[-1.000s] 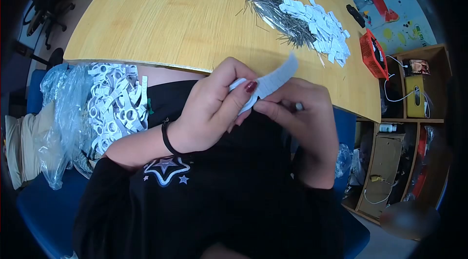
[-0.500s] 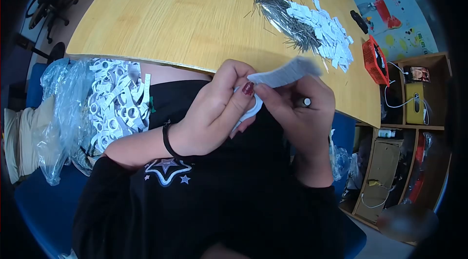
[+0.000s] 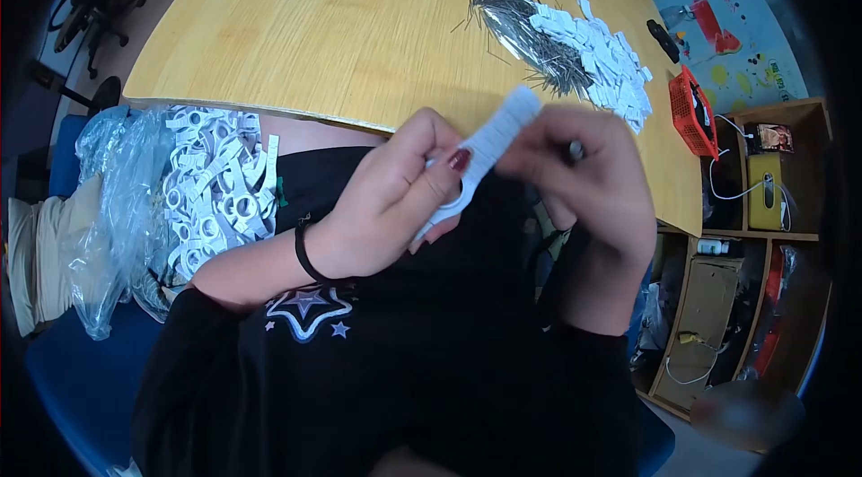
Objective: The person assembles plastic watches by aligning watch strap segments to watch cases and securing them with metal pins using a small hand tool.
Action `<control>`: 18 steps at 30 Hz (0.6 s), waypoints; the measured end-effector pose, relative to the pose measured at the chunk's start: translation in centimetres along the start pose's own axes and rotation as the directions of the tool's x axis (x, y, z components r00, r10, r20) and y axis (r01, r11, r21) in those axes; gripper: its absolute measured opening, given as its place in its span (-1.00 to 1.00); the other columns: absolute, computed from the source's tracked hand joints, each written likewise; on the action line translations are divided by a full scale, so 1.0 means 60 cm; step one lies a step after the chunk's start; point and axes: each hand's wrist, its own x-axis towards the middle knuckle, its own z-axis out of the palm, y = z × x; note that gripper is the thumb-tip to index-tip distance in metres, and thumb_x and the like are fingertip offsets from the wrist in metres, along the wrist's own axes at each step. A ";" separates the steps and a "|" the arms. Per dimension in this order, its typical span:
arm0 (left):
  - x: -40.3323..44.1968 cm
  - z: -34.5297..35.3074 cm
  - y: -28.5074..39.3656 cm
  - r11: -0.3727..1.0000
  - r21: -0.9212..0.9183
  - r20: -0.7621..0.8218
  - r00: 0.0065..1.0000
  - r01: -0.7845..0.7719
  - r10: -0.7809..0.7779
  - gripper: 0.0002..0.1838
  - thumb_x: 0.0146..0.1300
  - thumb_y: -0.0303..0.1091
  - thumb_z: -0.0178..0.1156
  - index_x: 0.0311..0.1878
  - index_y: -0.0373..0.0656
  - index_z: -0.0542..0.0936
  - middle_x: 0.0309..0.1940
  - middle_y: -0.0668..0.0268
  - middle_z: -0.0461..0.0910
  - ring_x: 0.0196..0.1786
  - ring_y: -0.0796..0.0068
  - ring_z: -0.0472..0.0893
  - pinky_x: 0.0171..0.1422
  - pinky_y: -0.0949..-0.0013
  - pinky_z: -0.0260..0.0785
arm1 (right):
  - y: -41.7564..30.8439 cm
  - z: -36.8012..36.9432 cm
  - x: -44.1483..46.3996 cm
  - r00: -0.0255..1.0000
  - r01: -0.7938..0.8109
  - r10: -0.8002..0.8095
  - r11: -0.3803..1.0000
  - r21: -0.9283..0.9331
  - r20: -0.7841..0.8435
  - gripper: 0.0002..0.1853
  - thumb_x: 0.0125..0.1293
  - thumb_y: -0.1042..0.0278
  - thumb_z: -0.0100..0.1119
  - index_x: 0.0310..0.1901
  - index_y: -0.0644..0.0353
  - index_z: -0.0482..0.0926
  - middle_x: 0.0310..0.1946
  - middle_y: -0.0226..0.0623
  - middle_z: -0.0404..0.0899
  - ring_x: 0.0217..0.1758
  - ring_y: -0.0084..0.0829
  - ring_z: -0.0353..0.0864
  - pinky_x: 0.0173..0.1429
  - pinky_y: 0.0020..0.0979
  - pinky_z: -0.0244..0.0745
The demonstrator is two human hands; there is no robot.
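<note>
So the white strip (image 3: 491,143) is right by the near edge of the wooden table (image 3: 296,46), its tail overlapping the wood from this angle. The left hand (image 3: 382,199) is the one clearly on it: thumb pressed down on top, fingers curled in behind, pinching it around the ring end. The strip sticks out up and to the right from that grip. Long axis is a slant: ring end on the person's side of the table edge, straight tail pointing away across it, roughly toward the metal pins (image 3: 552,64) and white pieces (image 3: 615,73) on the table's right part. The right hand (image 3: 588,167) is at the same near edge, a bit further right, just beside the tail, so that's the nearer hand for that end. Its fingers are curled around what looks like a small rod (image 3: 575,151), only the round end showing. Fingertips are blurry, so I can't tell if they touch the strip.
</note>
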 end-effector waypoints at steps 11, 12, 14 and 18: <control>0.009 -0.014 -0.005 0.943 -0.301 -0.169 0.981 -0.145 0.097 -0.83 0.59 -0.29 -0.14 -0.08 -0.20 0.28 -0.50 0.36 0.30 -0.66 0.58 0.34 -0.62 0.57 0.15 | 0.043 0.024 0.033 0.969 0.066 -0.152 0.918 -0.391 -0.193 -0.87 0.25 0.49 0.23 -0.19 0.23 0.69 -0.30 -0.20 0.56 -0.27 -0.16 0.63 -0.16 -0.27 0.56; 0.010 -0.014 -0.004 0.940 -0.308 -0.170 0.981 -0.147 0.097 -0.82 0.59 -0.28 -0.13 -0.08 -0.20 0.28 -0.50 0.36 0.29 -0.66 0.58 0.35 -0.62 0.57 0.15 | 0.039 0.021 0.032 0.972 0.057 -0.132 0.935 -0.351 -0.193 -0.87 0.25 0.49 0.22 -0.19 0.23 0.69 -0.30 -0.20 0.56 -0.26 -0.17 0.63 -0.15 -0.27 0.56; 0.011 -0.012 -0.002 0.937 -0.319 -0.184 0.979 -0.144 0.088 -0.81 0.60 -0.25 -0.13 -0.08 -0.19 0.29 -0.50 0.37 0.29 -0.65 0.57 0.36 -0.62 0.57 0.15 | 0.047 0.023 0.037 0.960 0.064 -0.167 0.914 -0.401 -0.227 -0.87 0.25 0.47 0.25 -0.19 0.23 0.69 -0.29 -0.20 0.55 -0.25 -0.17 0.63 -0.15 -0.28 0.54; 0.012 -0.009 0.001 0.928 -0.349 -0.194 0.979 -0.127 0.061 -0.79 0.60 -0.22 -0.14 -0.06 -0.19 0.30 -0.49 0.38 0.29 -0.64 0.57 0.36 -0.62 0.57 0.16 | 0.048 0.030 0.045 0.962 0.079 -0.184 0.894 -0.442 -0.201 -0.83 0.23 0.37 0.31 -0.18 0.24 0.68 -0.29 -0.20 0.55 -0.25 -0.18 0.62 -0.16 -0.27 0.53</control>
